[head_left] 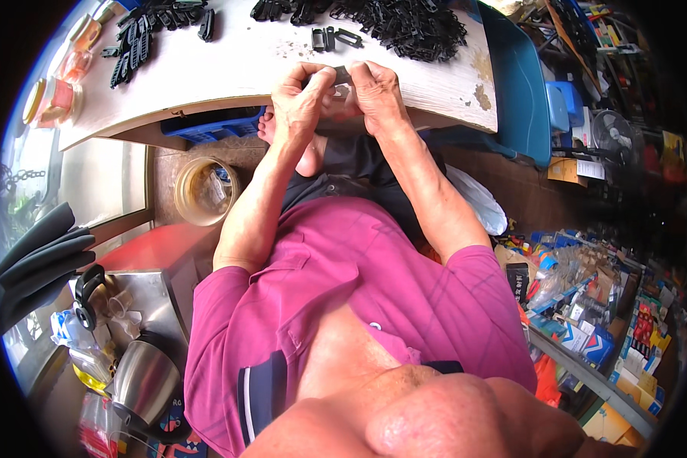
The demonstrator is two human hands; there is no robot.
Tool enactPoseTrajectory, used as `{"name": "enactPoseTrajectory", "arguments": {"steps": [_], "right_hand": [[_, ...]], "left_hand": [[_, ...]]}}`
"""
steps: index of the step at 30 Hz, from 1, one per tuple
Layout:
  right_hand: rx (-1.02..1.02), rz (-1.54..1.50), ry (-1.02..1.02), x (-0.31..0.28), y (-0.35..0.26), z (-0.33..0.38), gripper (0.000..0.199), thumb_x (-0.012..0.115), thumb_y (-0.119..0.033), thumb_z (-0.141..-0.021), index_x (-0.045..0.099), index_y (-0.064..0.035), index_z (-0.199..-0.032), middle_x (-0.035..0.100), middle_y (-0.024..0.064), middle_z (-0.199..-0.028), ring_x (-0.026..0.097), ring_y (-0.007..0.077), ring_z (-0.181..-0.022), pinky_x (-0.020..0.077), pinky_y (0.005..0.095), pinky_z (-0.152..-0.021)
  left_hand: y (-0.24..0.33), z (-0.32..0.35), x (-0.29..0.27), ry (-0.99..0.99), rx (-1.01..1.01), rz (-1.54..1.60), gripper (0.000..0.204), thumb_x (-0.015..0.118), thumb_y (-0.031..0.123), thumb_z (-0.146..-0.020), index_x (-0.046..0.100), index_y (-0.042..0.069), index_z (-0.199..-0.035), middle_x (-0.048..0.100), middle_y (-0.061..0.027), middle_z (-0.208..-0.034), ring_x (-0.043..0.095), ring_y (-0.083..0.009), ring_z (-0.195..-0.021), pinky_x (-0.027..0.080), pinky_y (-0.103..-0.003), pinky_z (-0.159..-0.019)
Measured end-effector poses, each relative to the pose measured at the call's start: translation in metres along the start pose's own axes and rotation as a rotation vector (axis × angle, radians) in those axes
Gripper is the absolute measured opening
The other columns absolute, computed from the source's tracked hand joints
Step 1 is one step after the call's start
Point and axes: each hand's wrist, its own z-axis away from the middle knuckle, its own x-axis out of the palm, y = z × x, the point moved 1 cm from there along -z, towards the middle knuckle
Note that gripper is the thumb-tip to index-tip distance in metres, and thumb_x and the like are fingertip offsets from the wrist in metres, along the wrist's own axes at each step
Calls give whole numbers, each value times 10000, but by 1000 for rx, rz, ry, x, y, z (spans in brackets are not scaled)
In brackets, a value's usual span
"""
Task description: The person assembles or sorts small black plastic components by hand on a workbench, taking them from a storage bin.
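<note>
A small dark piece (343, 75) is held above the near edge of a white table (240, 57).
It is pinched by the fingertips of the left hand (299, 101) and right hand (378, 98), spanning sideways; its full long axis is hidden. Black parts (408, 30) are heaped beyond; packaged goods (590, 341) are crowded at right.

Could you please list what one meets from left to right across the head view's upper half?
Jars, left cluster of black parts, left hand, dark piece, right hand, teal plastic item, fan.
</note>
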Motion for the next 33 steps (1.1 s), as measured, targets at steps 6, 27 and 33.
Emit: {"name": "enactPoseTrajectory", "arguments": {"steps": [6,27,33], "right_hand": [[-43,-33,71,-20,9,6,244,583,-261,-925,599,-84,-758,518,-8,-583,464,117,-393,393,267,-369],[-18,-201,811,-194,-64,5,365,591,-366,-882,548,-7,-930,337,54,-428,506,235,-438,578,608,-540],[-50,-221,589,-164,-37,3,276,698,-284,-858,593,-31,-822,435,30,-426,581,183,-422,602,489,-475]], "left_hand": [[-4,7,16,-76,-20,-74,138,648,147,-912,646,10,-932,613,-11,-701,530,-64,-552,431,-197,-479],[-40,-80,89,-132,850,-1528,109,611,220,-803,641,130,-857,662,-63,-860,582,-297,-913,420,-490,-791],[-33,-74,87,-68,934,-1484,211,684,272,-781,645,148,-947,665,-41,-857,595,-275,-898,434,-451,-781]]}}
